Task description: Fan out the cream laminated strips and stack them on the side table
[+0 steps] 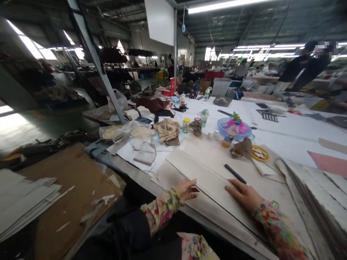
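A long cream-coloured strip (207,177), perhaps card or stiff cloth, lies flat along the near edge of the worktable. My left hand (186,190) is at its near long edge, fingers apart and thumb reaching over the edge; whether it touches the strip is hard to tell. Across the strip, my right hand (245,195) rests palm down on its far side with the fingers stretched out. Just beyond those fingers lies a slim dark tool (235,174), its kind unclear. Neither hand grips anything.
Thick stacked pale sheets (317,187) stand at right. Farther back are a blue basin (221,124), a drink bottle (230,136), a yellow-lidded jar (185,125) and crumpled tan cloth (166,129). A brown board (58,195) holding white sheets is at left, beside a slanted metal post (94,61).
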`<state>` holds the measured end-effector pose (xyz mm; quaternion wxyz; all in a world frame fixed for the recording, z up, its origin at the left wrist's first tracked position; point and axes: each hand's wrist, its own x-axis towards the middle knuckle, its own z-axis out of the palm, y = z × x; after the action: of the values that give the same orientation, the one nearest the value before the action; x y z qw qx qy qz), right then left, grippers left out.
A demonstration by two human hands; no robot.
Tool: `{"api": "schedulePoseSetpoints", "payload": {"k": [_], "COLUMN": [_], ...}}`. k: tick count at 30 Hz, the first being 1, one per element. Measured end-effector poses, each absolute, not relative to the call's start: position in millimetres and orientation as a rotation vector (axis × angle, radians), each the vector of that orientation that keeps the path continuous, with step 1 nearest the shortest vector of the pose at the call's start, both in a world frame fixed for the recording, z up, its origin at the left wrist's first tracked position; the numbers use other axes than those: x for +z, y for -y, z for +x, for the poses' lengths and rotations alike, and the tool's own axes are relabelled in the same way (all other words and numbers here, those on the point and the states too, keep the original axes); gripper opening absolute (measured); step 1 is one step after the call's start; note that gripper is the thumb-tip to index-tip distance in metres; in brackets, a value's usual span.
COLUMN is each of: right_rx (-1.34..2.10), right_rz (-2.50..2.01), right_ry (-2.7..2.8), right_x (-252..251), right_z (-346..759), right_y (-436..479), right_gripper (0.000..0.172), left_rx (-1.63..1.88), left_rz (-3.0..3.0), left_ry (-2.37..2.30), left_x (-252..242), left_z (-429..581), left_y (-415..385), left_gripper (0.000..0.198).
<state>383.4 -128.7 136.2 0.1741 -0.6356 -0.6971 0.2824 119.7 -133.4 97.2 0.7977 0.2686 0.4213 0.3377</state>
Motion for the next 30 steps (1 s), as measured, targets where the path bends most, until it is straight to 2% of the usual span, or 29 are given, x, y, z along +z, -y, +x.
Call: {"api": "schedulePoseSetpoints", "payload": {"k": [4, 7, 11, 14, 19, 30], "right_rx": [0.778, 0.712, 0.515, 0.523, 0.608, 0.426], "right_rz": [-1.973, -2.080, -1.949, -1.963, -2.189, -2.101], "right_ry": [2.377, 2.503, 2.510, 2.513, 2.509, 2.550], "right_x": [63.9, 31.7, 41.0, 47.9, 23.1, 11.1], "right_z": [429.7, 434.8, 394.5, 345.2, 298.6, 305.4], "right_y": [124.0, 125.5, 122.3, 116.5, 112.7, 116.1], "right_gripper": [0.050, 0.060, 0.063, 0.070, 0.089, 0.079], "left_rx": [0.258, 0.295, 0.455, 0.524, 0.491, 0.395], "left_rz": [1.061, 1.241, 1.391, 1.451, 1.571, 1.799], "left_ry": [-1.210, -1.367, -1.552, -1.674, -1.649, -1.565], "left_x": [28.9, 4.6, 1.0, -4.0, -24.8, -27.6], "left_z": [116.6, 95.3, 56.7, 37.5, 30.4, 25.9], "left_y": [154.3, 158.5, 124.5, 87.8, 58.9, 55.8], "left_gripper": [0.022, 0.014, 0.028, 0.039, 0.048, 0.047]}}
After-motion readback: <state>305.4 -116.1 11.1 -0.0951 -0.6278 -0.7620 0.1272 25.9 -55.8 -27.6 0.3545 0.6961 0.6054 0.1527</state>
